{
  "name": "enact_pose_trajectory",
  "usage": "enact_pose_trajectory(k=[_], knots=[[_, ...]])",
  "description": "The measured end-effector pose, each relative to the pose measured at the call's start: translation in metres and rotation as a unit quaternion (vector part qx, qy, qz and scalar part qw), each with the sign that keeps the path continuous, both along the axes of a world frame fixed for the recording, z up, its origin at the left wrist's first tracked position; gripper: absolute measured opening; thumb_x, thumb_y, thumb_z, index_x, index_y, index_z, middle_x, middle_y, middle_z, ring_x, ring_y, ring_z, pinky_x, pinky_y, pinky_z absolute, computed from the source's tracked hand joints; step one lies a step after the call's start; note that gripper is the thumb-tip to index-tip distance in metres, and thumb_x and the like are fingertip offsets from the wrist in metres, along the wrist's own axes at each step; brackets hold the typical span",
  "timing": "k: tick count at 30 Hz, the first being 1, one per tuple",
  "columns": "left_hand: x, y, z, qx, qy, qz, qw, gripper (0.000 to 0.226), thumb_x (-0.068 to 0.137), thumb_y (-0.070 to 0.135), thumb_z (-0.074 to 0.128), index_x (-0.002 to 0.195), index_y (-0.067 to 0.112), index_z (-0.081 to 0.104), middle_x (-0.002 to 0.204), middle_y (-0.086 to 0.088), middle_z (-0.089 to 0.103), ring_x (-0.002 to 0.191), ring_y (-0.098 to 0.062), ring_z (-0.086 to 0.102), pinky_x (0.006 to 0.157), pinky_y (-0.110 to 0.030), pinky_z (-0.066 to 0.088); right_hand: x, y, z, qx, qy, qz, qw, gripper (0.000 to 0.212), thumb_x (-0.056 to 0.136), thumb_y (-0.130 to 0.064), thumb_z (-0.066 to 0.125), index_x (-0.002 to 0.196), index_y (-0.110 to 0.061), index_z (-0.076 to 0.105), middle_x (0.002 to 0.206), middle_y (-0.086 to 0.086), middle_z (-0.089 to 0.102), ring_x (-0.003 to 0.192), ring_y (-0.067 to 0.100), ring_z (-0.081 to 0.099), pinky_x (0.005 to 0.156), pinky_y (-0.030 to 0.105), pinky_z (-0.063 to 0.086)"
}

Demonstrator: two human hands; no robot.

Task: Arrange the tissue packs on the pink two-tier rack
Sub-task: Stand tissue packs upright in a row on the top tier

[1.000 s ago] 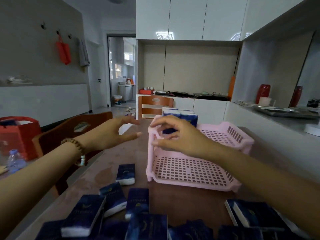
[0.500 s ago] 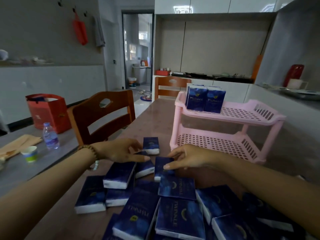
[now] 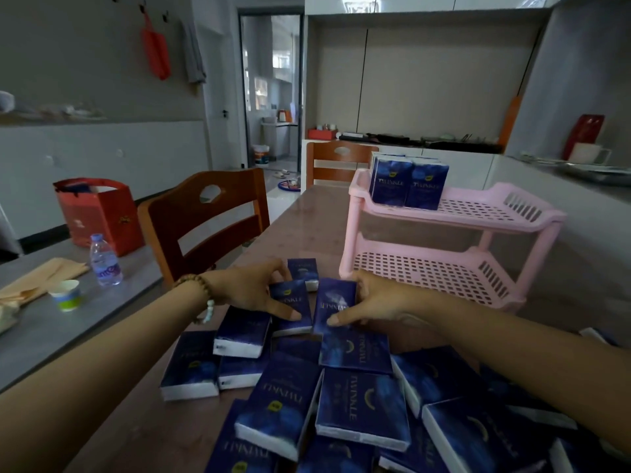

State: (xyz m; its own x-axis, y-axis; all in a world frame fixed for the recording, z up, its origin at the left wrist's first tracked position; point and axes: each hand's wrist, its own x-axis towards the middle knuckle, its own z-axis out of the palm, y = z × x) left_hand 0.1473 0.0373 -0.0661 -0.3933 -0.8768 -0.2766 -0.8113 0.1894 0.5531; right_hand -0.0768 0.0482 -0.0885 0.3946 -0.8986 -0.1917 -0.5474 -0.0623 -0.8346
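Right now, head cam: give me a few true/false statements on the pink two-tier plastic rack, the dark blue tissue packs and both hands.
1. The pink two-tier plastic rack has dark blue tissue packs standing upright on its upper tier. True.
2. The rack's lower tier is full of packs. False: it holds none.
3. The left hand and right hand each grip a tissue pack at the far edge of the loose pile. True.
4. The beaded bracelet is on the right wrist. False: it is on the left wrist.
5. The clear plastic water bottle stands on the rack. False: it stands on the grey table at left.
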Motion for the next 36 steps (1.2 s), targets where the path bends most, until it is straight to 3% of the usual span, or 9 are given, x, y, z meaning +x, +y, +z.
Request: enact_pose_trajectory(k=[2, 4, 8, 15, 18, 22, 25, 31, 36], knots=[[-0.002, -0.001, 0.0, -0.023, 0.026, -0.008, 0.999, 0.044, 0.076, 0.033, 0.075, 0.111, 0.02, 0.053, 0.113, 0.0, 0.058, 0.098, -0.017, 0.06, 0.086, -0.033, 0.052, -0.004, 0.004, 0.001, 0.012, -0.047, -0.029, 0.998, 0.02, 0.076, -0.006, 0.074, 0.092, -0.014, 0.066, 0.085, 0.001, 0.071, 0.081, 0.016, 0.065, 0.075, 0.028, 0.052], [-0.002, -0.001, 0.002, -0.033, 0.081, -0.014, 0.996, 0.031, 0.078, 0.026, 0.074, 0.103, 0.017, 0.06, 0.113, -0.006, 0.063, 0.098, -0.019, 0.063, 0.089, -0.034, 0.053, -0.009, 0.008, 0.007, 0.028, -0.073, -0.05, 0.996, 0.025, 0.081, -0.008, 0.07, 0.106, -0.009, 0.065, 0.1, 0.007, 0.071, 0.091, 0.018, 0.067, 0.082, 0.028, 0.054], [-0.002, -0.001, 0.022, -0.081, 0.171, -0.031, 0.981, 0.019, 0.078, 0.023, 0.071, 0.095, 0.018, 0.066, 0.105, -0.004, 0.069, 0.095, -0.014, 0.067, 0.09, -0.035, 0.054, -0.023, 0.019, 0.034, 0.003, -0.104, -0.027, 0.994, 0.03, 0.089, -0.01, 0.06, 0.118, -0.015, 0.055, 0.108, 0.008, 0.069, 0.091, 0.017, 0.068, 0.072, 0.022, 0.057], [-0.019, 0.001, 0.094, -0.149, 0.226, -0.077, 0.96, 0.028, 0.074, 0.028, 0.067, 0.1, 0.019, 0.065, 0.099, -0.001, 0.071, 0.093, -0.013, 0.069, 0.074, -0.026, 0.059, -0.066, 0.028, 0.098, -0.161, -0.097, -0.114, 0.976, 0.02, 0.087, -0.018, 0.063, 0.105, -0.02, 0.054, 0.076, -0.006, 0.07, 0.057, 0.003, 0.059, 0.053, 0.018, 0.045], [-0.037, 0.001, 0.121, -0.161, 0.254, -0.095, 0.949, 0.02, 0.081, 0.019, 0.065, 0.1, 0.018, 0.065, 0.092, 0.003, 0.073, 0.088, -0.008, 0.07, 0.066, -0.018, 0.056, -0.092, 0.028, 0.126, -0.224, -0.053, -0.162, 0.96, 0.015, 0.087, -0.019, 0.063, 0.098, -0.017, 0.052, 0.08, 0.001, 0.068, 0.053, 0.004, 0.058, 0.049, 0.015, 0.045], [-0.067, -0.009, 0.148, -0.212, 0.264, -0.112, 0.934, 0.022, 0.082, 0.016, 0.065, 0.104, 0.017, 0.063, 0.088, 0.005, 0.072, 0.082, -0.004, 0.069, 0.065, -0.015, 0.053, -0.122, 0.024, 0.155, -0.271, -0.012, -0.163, 0.948, 0.024, 0.084, -0.017, 0.066, 0.106, -0.016, 0.057, 0.096, 0.0, 0.07, 0.081, 0.013, 0.068, 0.064, 0.019, 0.056], [-0.088, -0.019, 0.159, -0.228, 0.265, -0.124, 0.929, 0.023, 0.083, 0.013, 0.065, 0.106, 0.014, 0.062, 0.075, 0.012, 0.07, 0.07, 0.003, 0.066, 0.061, -0.01, 0.05, -0.137, 0.018, 0.168, -0.306, 0.01, -0.182, 0.934, 0.025, 0.084, -0.019, 0.067, 0.107, -0.018, 0.059, 0.103, -0.007, 0.063, 0.09, 0.007, 0.062, 0.06, 0.017, 0.057], [-0.117, -0.045, 0.156, -0.271, 0.257, -0.109, 0.921, 0.026, 0.08, 0.012, 0.069, 0.105, 0.012, 0.061, 0.086, 0.011, 0.064, 0.059, 0.005, 0.062, 0.055, -0.008, 0.049, -0.155, -0.001, 0.177, -0.324, 0.104, -0.179, 0.923, 0.026, 0.082, -0.017, 0.069, 0.106, -0.012, 0.059, 0.105, -0.001, 0.06, 0.073, 0.017, 0.067, 0.052, 0.02, 0.055], [-0.123, -0.067, 0.145, -0.268, 0.227, -0.091, 0.932, 0.028, 0.08, 0.012, 0.069, 0.105, 0.005, 0.06, 0.093, 0.002, 0.063, 0.072, -0.006, 0.062, 0.06, -0.012, 0.054, -0.151, -0.02, 0.17, -0.337, 0.119, -0.155, 0.921, 0.024, 0.083, -0.019, 0.068, 0.105, -0.013, 0.061, 0.109, 0.0, 0.061, 0.073, 0.013, 0.066, 0.056, 0.018, 0.054]])
